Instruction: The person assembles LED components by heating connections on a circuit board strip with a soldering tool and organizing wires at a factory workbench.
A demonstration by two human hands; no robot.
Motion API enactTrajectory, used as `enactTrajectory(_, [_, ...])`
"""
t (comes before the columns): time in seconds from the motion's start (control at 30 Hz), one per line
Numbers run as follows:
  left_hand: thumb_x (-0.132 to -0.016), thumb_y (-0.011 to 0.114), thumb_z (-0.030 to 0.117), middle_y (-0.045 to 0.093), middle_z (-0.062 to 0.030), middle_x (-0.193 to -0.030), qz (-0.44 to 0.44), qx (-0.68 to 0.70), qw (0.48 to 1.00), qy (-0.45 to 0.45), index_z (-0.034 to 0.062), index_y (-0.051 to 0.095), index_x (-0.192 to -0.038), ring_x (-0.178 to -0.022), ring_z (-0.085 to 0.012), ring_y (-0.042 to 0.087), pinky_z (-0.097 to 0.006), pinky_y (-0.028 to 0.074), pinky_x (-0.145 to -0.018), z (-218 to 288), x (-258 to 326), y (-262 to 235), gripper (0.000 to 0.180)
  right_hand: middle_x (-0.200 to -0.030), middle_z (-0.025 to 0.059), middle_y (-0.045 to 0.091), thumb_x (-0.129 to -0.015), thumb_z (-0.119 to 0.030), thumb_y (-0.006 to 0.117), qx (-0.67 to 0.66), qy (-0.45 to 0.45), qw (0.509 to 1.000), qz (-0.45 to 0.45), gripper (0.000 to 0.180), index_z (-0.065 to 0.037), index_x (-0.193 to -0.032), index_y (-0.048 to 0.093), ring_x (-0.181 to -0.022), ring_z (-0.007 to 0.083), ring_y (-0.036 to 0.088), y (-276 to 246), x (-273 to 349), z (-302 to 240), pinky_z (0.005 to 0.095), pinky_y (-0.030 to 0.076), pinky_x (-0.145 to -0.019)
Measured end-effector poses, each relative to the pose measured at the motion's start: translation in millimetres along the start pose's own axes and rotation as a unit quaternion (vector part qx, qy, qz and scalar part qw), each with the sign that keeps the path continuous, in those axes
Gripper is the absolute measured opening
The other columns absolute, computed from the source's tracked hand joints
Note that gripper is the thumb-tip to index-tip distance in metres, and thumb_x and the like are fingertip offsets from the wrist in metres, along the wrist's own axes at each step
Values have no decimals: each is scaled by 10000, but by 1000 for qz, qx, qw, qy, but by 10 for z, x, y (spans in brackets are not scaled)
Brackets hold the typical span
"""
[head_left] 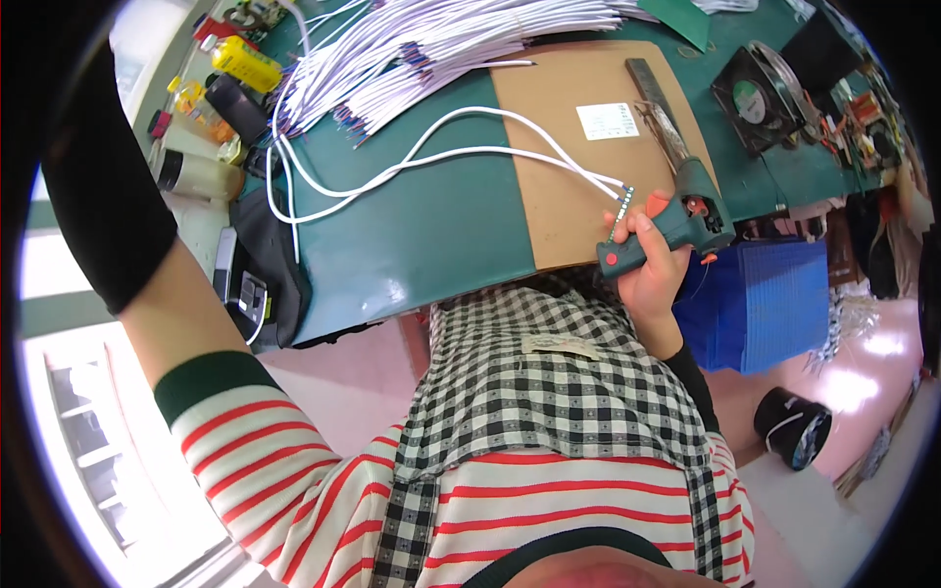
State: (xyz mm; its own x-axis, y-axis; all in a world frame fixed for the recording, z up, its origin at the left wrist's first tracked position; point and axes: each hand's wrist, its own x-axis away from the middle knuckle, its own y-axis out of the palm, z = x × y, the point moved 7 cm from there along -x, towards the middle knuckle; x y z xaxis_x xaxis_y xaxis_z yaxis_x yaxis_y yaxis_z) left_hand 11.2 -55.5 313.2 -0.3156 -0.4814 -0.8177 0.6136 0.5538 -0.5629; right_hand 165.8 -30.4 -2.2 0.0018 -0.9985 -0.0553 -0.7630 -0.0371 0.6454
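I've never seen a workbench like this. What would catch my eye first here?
Probably the big sheaf of white wires fanned across the far side of the green table. Next, the right hand at the table's near edge, gripping a green pistol-shaped tool where two white cables end on a brown board. The left hand is out of view.

White rectangular label on brown board, round green-white label on black fan's hub, yellow bottle at surface's far-left edge
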Motion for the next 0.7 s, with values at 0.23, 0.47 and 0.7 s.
enactTrajectory(0.23, [-794,576,82,549,-140,-629,-352,-70,930,79,41,493,-946,-574,-328,573,-432,423,-476,-573,1238,1337,178,-866,79,543,-866,0,530,56,-1,998,-1,352,-36,-1193,405,-719,178,581,-86,-51,-83,400,504,-802])
enactTrajectory(0.47, [-772,596,140,592,-127,-645,-303,218,927,-45,50,554,-827,-607,-326,608,-415,474,-523,-483,1830,2151,113,-848,80,555,-858,-10,543,65,9,997,29,366,-37,-1196,406,-741,214,615,-77,-86,-118,327,492,-653])
enactTrajectory(0.7, [-812,600,173,608,-145,-648,-326,222,915,-88,64,581,-832,-605,-335,609,-419,472,-528,-481,1720,2219,112,-846,56,539,-861,-20,527,87,-77,993,-10,394,-24,-1212,349,-768,190,618,-83,-1,-296,420,387,-991])
